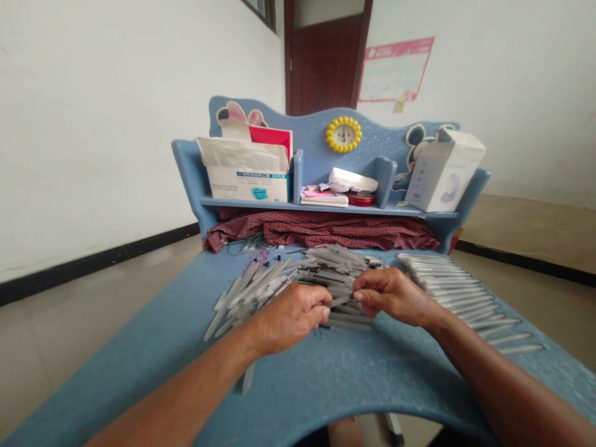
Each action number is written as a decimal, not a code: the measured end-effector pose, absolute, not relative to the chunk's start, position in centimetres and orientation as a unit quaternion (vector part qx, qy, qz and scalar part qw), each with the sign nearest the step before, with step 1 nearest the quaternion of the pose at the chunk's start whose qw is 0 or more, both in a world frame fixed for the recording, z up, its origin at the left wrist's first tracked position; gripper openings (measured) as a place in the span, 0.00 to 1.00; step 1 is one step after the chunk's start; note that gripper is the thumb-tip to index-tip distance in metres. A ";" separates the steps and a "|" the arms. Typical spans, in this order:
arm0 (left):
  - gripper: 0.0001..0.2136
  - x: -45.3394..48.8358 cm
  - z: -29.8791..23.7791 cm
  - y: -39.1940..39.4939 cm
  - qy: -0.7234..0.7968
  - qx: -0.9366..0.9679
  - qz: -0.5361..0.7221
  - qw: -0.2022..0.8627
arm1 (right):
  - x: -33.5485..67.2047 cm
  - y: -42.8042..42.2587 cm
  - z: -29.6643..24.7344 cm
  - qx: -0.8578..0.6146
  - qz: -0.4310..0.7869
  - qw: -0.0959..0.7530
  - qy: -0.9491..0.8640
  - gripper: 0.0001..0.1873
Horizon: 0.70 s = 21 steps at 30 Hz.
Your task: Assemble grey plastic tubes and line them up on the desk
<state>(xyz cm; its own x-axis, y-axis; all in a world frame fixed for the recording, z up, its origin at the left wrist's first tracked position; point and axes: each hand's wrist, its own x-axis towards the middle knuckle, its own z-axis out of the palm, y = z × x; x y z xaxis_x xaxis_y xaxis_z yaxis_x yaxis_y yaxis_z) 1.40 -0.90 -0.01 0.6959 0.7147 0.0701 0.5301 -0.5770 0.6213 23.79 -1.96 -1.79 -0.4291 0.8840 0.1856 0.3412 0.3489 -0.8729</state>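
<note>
My left hand (298, 313) and my right hand (388, 295) are close together over a loose heap of slim grey pen parts (333, 261). Between them runs a translucent grey pen barrel (341, 302), with a thumb and fingers pinching each end. Left of my left hand lies a second pile of pale pen barrels (254, 288). To the right of my right hand, whole pens (451, 285) lie side by side in a slanting row. One stray barrel (248, 377) rests under my left forearm. Small black pieces (279, 257) are scattered behind the heap.
The blue desk (153, 354) has a raised shelf at the back. On it stand a mask box (249, 180), papers (323, 198), a red tin (361, 199) and a white box (444, 174). Red checked cloth (321, 230) is bunched under the shelf.
</note>
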 end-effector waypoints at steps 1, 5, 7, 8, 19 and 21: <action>0.10 1.4 0.0 -0.9 0.355 0.874 0.158 0.290 | 23.8 -1.9 -1.8 -0.410 0.379 0.330 -0.761 0.19; 0.10 1.4 0.0 -1.0 0.352 0.874 0.160 0.294 | 23.9 -1.9 -1.8 -0.422 0.369 0.320 -0.764 0.19; 0.10 1.4 0.0 -1.0 0.356 0.873 0.156 0.294 | 23.9 -2.0 -1.7 -0.424 0.380 0.323 -0.756 0.18; 0.10 1.4 0.0 -1.0 0.358 0.873 0.155 0.293 | 23.8 -2.0 -1.7 -0.424 0.378 0.320 -0.758 0.19; 0.08 1.5 0.3 -1.0 0.356 0.882 0.139 0.276 | 23.6 -2.1 -1.9 -0.419 0.381 0.304 -0.766 0.23; 0.08 1.5 0.2 -0.9 0.355 0.883 0.139 0.272 | 23.6 -2.1 -1.8 -0.423 0.382 0.299 -0.765 0.23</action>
